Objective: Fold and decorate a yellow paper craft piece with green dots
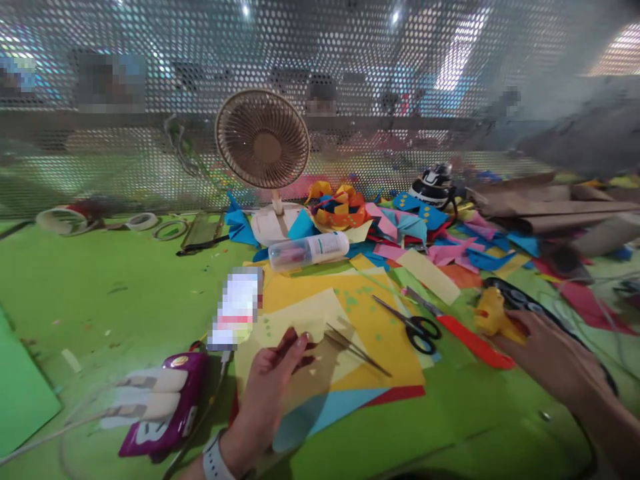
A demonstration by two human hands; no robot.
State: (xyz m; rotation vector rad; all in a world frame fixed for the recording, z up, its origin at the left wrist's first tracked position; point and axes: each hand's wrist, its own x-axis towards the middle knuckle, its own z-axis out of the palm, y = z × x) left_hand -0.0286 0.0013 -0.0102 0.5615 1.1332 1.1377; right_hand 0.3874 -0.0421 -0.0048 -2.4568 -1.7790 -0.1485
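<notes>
My left hand [279, 365], with a pale band at the wrist, is closed in a pinch over the paper stack. At its fingertips shows a small pale yellow piece of paper [315, 328], hard to tell from the pale yellow sheet [327, 303] below. Tweezers [357, 349] lie just right of these fingers. My right hand [547, 347] reaches in from the right, fingers closed round a yellow tool [495, 313] shaped like a hot glue gun, above a long black power strip [525, 293]. Between the hands lie black-handled scissors [420, 331] and a red-handled cutter [475, 343].
A fan [263, 140] stands at the back by a perforated metal screen [150, 147]. Folded coloured papers [400, 223] pile up behind a clear bottle [309, 251]. To the left are a phone [236, 308], a purple power bank [167, 407] with cables and tape rolls [143, 221].
</notes>
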